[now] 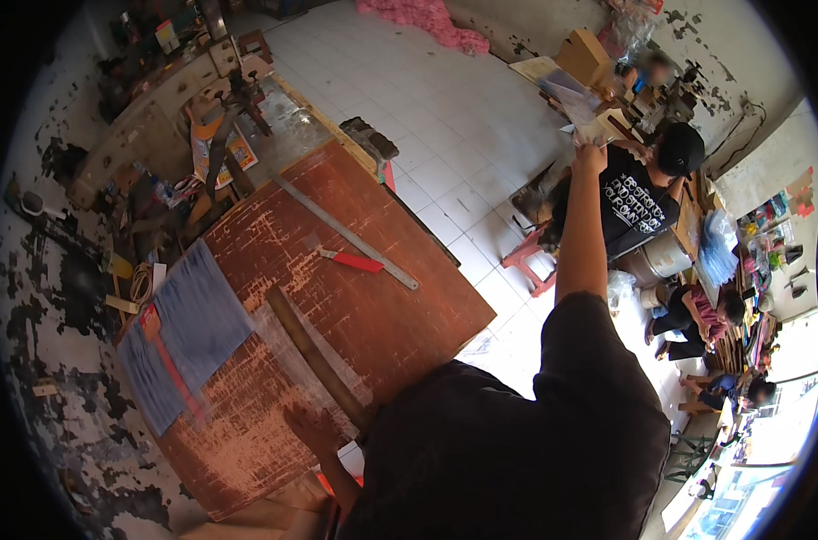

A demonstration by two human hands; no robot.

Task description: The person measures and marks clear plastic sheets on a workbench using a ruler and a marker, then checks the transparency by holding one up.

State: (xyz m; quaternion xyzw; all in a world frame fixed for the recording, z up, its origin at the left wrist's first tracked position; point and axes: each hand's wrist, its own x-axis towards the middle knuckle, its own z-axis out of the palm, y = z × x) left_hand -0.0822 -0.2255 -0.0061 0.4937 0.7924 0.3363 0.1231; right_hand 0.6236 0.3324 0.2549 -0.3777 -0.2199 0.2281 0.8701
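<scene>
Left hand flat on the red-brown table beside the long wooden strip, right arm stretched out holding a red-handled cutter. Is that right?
Not quite. In the head view the right hand holds pale sheets of paper, not the cutter. The red-handled cutter lies on the table. The left hand and wooden strip are as stated.

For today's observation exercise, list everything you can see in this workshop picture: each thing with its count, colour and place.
table: one, worn red-brown, centre
metal ruler: one, silver, across table's far part
cutter: one, red handle, beside ruler
wooden stick: one, brown, on the clear sheet
clear sheet: one, see-through, near table edge
blue sheets: two, blurred, table's left
pink cloth: one heap, far floor
seated people: several, right side
left hand: flat on table, by the stick
right hand: raised, touching white paper
</scene>
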